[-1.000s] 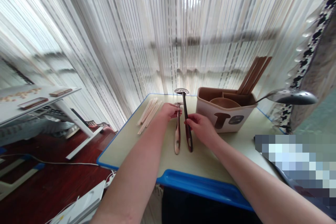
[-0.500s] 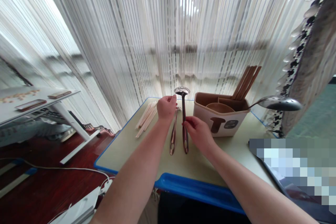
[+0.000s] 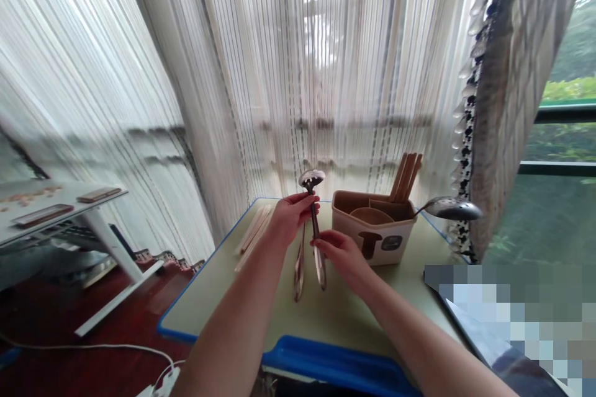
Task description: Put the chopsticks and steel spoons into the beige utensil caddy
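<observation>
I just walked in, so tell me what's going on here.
Someone's left hand and right hand hold a metal ladle, the left higher up, the right lower down. A second utensil lies to its left on the table. Pale sticks lie farther left; to the right stands a container, brown sticks and a perforated spoon sticking out.

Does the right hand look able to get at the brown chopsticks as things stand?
Probably, if the right hand releases the ladle: the brown chopsticks rise above the utensil caddy, with nothing visible blocking their tops.
</observation>
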Demonstrator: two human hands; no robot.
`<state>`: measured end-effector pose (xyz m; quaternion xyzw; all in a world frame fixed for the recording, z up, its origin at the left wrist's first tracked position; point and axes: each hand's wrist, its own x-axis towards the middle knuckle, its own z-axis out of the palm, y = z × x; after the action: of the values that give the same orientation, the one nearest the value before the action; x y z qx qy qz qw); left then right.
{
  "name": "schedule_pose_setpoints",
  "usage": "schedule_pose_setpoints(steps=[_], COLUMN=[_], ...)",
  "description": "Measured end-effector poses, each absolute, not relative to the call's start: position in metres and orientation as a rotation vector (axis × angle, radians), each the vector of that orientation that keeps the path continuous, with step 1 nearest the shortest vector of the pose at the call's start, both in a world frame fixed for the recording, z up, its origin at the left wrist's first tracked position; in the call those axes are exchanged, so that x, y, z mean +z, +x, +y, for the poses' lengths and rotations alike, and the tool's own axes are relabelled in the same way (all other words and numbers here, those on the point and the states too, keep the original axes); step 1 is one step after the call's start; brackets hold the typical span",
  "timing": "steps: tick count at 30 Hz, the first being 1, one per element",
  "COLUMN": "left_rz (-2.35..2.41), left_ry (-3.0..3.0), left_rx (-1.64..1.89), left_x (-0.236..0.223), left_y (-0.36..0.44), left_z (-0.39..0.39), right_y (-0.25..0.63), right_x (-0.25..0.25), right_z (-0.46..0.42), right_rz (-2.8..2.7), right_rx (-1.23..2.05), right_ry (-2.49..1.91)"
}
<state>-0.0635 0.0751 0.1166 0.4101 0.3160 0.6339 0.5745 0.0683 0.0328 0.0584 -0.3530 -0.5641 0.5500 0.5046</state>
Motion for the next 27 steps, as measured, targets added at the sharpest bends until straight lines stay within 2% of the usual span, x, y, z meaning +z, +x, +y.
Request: schedule_pose_setpoints(steps=[3, 6, 13, 22, 27], left_rz=[0.653, 0.66, 1.005, 1.25, 1.157], left_ry=[0.924, 0.961, 1.228, 1.578, 1.527], left_rx=[1.456, 1.432, 1.692, 1.767, 1.785], left_x=[0.116, 0.114, 0.111, 0.112, 0.113], left_y=[-0.066, -0.065, -0.057, -0.05, -0.047], left_z=[0.076, 0.076, 0.075, 0.061, 0.06], right_y=[0.066, 0.063, 0.061, 0.062, 0.065], right_x=[0.059, 0.054, 0.042, 0.036, 0.039], right_z=[0.03, 0.032, 0.038, 0.04, 0.037], right_rz=[-1.347, -1.309, -1.313, -1.461, -1.583], right_rx=[1.521, 1.569, 1.308, 1.039, 0.916], right_ry=[-0.786, -0.794, -0.9, -1.0, -0.993])
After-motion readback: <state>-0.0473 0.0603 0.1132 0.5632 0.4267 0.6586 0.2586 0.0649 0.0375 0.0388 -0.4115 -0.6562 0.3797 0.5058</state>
